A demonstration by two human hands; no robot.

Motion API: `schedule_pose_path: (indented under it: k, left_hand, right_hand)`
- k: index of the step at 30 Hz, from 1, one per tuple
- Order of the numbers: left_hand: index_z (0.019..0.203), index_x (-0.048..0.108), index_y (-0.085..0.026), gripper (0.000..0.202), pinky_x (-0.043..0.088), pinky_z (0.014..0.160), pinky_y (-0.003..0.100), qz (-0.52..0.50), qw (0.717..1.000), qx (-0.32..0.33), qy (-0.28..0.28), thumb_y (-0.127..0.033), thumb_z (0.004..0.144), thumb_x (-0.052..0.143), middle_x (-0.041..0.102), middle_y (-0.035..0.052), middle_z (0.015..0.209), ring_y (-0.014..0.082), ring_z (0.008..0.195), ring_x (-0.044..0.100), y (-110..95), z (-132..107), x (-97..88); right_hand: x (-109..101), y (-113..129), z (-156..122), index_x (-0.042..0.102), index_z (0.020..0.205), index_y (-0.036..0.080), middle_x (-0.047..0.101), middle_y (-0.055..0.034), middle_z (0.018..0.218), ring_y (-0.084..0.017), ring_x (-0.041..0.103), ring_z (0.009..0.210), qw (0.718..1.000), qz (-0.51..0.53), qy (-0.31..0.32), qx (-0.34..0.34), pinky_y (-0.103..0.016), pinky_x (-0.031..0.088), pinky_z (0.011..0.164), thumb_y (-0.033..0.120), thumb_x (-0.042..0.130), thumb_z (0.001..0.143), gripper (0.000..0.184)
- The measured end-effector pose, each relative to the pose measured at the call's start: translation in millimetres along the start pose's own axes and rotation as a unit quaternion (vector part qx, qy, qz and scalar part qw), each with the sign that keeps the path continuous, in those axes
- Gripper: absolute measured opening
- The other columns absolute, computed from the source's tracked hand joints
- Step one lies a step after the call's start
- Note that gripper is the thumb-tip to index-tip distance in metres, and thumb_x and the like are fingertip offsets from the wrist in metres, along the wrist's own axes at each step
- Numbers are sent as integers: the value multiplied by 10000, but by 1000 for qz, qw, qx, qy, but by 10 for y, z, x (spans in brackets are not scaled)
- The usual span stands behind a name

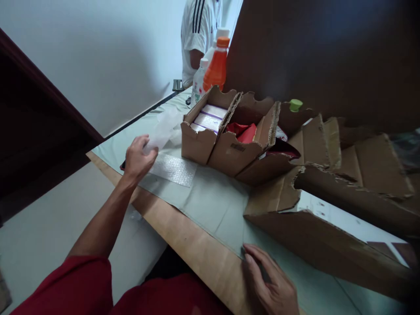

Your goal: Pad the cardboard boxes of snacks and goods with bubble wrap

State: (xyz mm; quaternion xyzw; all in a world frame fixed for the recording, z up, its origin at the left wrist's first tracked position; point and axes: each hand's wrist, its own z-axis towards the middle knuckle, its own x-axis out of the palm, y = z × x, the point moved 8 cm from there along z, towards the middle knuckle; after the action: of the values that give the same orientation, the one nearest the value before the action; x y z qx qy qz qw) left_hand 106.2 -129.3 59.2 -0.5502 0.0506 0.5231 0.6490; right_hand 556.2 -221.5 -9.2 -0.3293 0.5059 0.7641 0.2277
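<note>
Right hand (272,284) lies with its grip apart on the pale green bench mat (210,205), left hand (139,157) has its grip clamped on crinkled clear plastic film (166,127), and the torn brown cardboard boxes (229,153) stand open, not yet emptied.

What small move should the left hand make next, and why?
Probably pinch the near corner of the bubble wrap and lift it. The left hand already rests at that corner, though a firm grip cannot be made out. The sheet lies flat on the mat, and the right hand lies flat at the mat's edge.
</note>
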Motion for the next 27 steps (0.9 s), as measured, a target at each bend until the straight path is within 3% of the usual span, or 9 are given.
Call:
schedule_pose_path:
  k: [3, 6, 9, 12, 14, 17, 20, 23, 27]
  left_hand:
    - [1012, 670, -179, 346, 544, 894, 373, -260, 957, -109, 68, -355, 716, 700, 751, 45, 989, 245, 940, 687, -22, -533, -102]
    - [907, 681, -192, 312, 562, 788, 346, -475, 838, -201, 182, -317, 626, 730, 734, 18, 808, 230, 822, 696, -264, -1166, 185]
    - [907, 699, -191, 324, 573, 752, 369, -577, 715, -234, 319, -322, 615, 753, 733, 32, 768, 260, 827, 721, -654, -1759, 550]
    - [972, 711, -168, 423, 577, 762, 378, -583, 659, -214, 425, -375, 621, 824, 750, 59, 817, 288, 880, 732, -950, -2164, 745]
    - [1033, 703, -167, 451, 569, 766, 343, -566, 657, -194, 458, -382, 666, 854, 755, 57, 857, 265, 897, 730, -1024, -2287, 790]
    - [1204, 648, -195, 559, 553, 749, 282, -557, 671, -199, 447, -313, 706, 872, 745, 37, 891, 201, 844, 718, -953, -2309, 838]
    - [1314, 583, -224, 647, 556, 774, 272, -526, 711, -253, 392, -244, 728, 857, 722, 17, 925, 159, 812, 698, -729, -2284, 907]
    - [1310, 594, -208, 557, 545, 932, 341, -477, 788, -227, 317, -322, 803, 796, 724, 64, 1070, 208, 1016, 695, -677, -2189, 812]
    - [1481, 498, -285, 812, 349, 1205, 463, -407, 838, 20, 363, -391, 750, 836, 570, 103, 1496, 312, 1417, 491, -1421, -2096, 562]
  right_hand:
    - [124, 36, 147, 774, 1091, 261, 789, -71, 1091, -226, 757, 929, 995, 72, 45, 54, -276, 611, 668, 423, 616, 948, 268]
    - [378, 153, 326, 711, 1247, 252, 748, -114, 1224, -239, 739, 975, 967, 200, 102, 118, -334, 613, 796, 524, 675, 893, 448]
    - [660, 336, 428, 646, 1335, 255, 691, -130, 1339, -274, 701, 1125, 887, 401, 154, 167, -394, 583, 913, 657, 700, 829, 649]
    - [731, 383, 425, 707, 1199, 246, 761, -105, 1138, -265, 725, 984, 789, 559, 140, 214, -403, 587, 861, 737, 726, 752, 665]
    - [566, 239, 370, 749, 1016, 242, 770, -56, 928, -217, 710, 799, 776, 582, 56, 234, -358, 585, 756, 666, 815, 694, 536]
    - [66, -69, 141, 739, 789, 239, 722, 11, 750, -138, 645, 671, 816, 514, -132, 230, -261, 535, 658, 461, 883, 692, 281]
    - [-370, -204, -171, 748, 804, 248, 740, 18, 776, -124, 665, 718, 842, 433, -247, 206, -235, 537, 689, 360, 857, 751, 165]
    - [-584, -148, -343, 746, 882, 246, 756, 10, 812, -127, 684, 718, 864, 389, -258, 189, -236, 553, 682, 358, 796, 835, 132]
    - [-701, 195, -260, 738, 915, 234, 746, 11, 787, -127, 677, 680, 932, 288, -167, 145, -225, 542, 626, 334, 720, 909, 102]
